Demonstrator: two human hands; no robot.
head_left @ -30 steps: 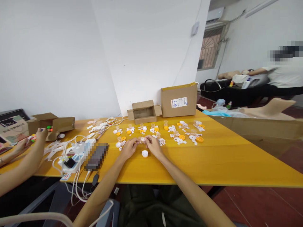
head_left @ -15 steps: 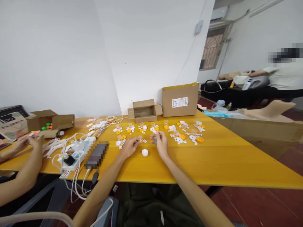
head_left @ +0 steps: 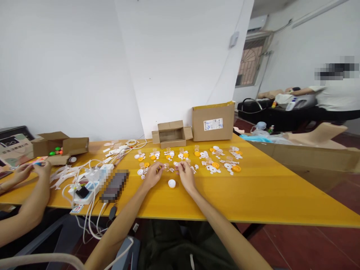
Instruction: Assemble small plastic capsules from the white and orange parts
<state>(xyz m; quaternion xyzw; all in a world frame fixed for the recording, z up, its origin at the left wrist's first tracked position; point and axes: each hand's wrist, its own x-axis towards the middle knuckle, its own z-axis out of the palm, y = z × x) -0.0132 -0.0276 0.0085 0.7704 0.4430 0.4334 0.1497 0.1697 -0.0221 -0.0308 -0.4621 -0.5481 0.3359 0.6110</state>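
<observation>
My left hand [head_left: 153, 176] is closed, its fingertips pinched together right beside a small clear plastic cup [head_left: 167, 167]. Whether those fingers grip the cup or a tiny piece is too small to make out. Between the thumb and fingers of my right hand [head_left: 186, 176] is a small white plastic piece [head_left: 176, 164], held just right of the cup. A round white cap-like part [head_left: 171, 183] rests on the table between my wrists. Small groups of white pieces, yellow-orange rings [head_left: 215, 165] and clear cups lie in rows beyond my hands.
An open small carton [head_left: 173, 142] and a larger taped box [head_left: 213, 123] stand at the back. To the left are a power strip [head_left: 97, 183] with cables, a dark phone [head_left: 114, 186] and a co-worker's hands [head_left: 33, 170]. Another person sits at the far right.
My right hand has shifted slightly left, bringing the white piece closer to the clear cup. My left fingertips have come up against the cup's side. The view has tilted slightly.
</observation>
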